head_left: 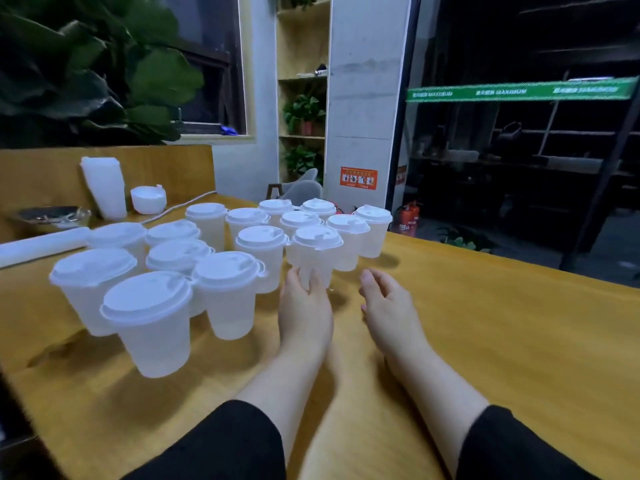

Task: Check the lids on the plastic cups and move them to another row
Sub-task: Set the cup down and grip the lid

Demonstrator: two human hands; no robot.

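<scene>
left hand (pixel 304 306) seemingly pinching lidded cup (pixel 316 252), right hand (pixel 384 306) relaxed

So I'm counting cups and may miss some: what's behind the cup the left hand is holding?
Directly behind the held cup in the left hand stand more lidded cups, in rows reaching the table's far edge. Their lower parts are covered, and so is anything standing between them.

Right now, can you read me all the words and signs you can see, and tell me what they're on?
"MAXIMUM": white letters, repeated along the green strip on the dark glass at right; the characters beside each are too blurred to read.
Orange sign on the white pillar: little pictures and text, too small to read.
Lidded plastic cups on the table: no writing visible.
</scene>
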